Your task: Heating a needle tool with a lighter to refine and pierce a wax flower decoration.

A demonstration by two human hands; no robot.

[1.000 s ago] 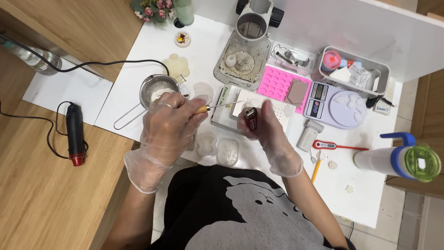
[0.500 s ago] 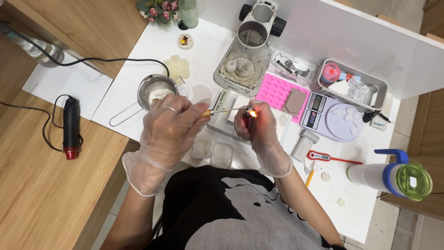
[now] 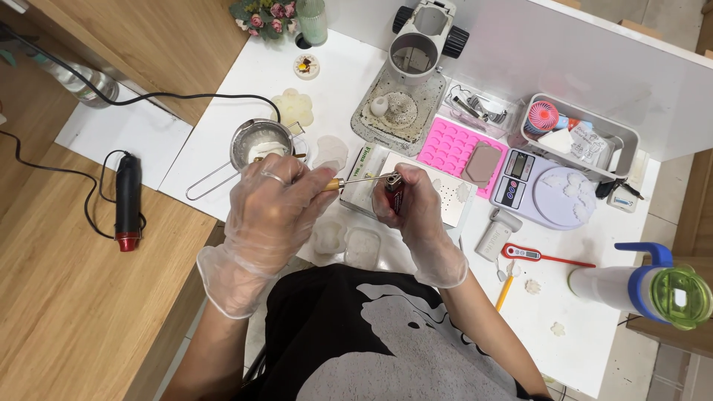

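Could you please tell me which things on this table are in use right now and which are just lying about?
In use: left hand holding metal tool; right hand holding red lighter.
Lying about: pink mould, digital scale, heat gun, thermometer.

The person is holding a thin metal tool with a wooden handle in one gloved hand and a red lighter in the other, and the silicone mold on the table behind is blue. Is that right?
Not quite: the silicone mold is pink, not blue, as the head view shows. The rest holds: the left hand grips the thin metal tool by its wooden handle, and the right hand holds the red lighter at the tool's tip. Both hands wear clear gloves.
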